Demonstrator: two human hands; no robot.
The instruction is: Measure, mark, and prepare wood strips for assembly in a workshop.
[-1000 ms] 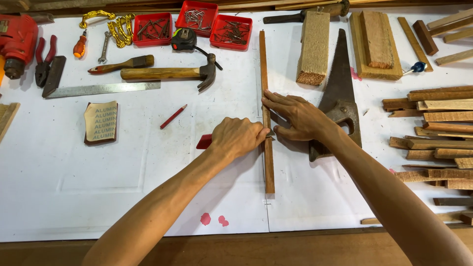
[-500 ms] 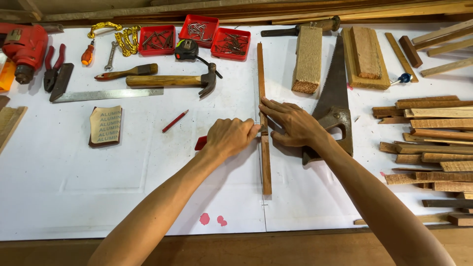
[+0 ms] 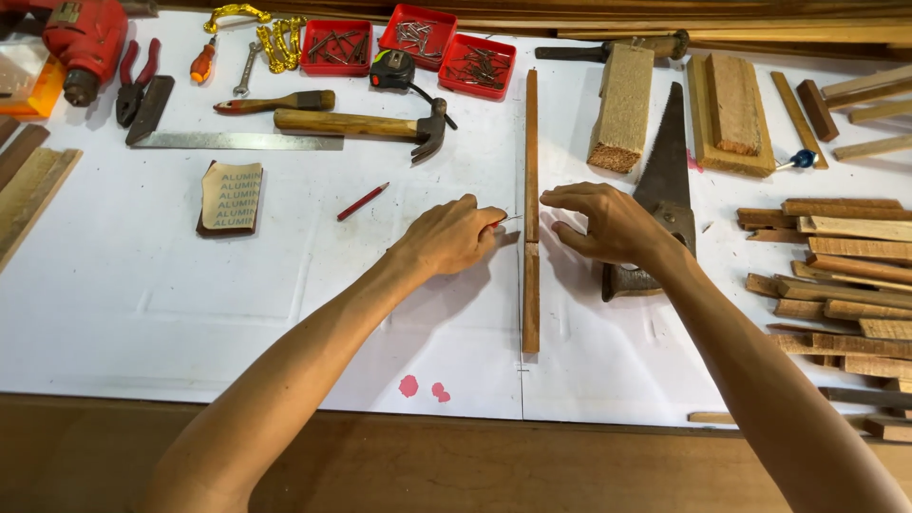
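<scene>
A narrow wooden strip lies lengthwise on the white sheet in two pieces, end to end: a long far piece and a short near piece. The break between them lies level with my hands. My left hand rests just left of the break, fingers closed on a small red tool whose thin metal tip points at the strip. On the other side my right hand hovers with fingers spread, holding nothing, above the handle of a hand saw.
Hammer, steel square, red pencil, sandpaper block, tape measure and red nail trays lie at the back. A red drill and pliers sit far left. Wood blocks and stacked offcuts fill the right.
Both hands have come off the strip and moved apart to either side. The strip now shows as two separate pieces.
</scene>
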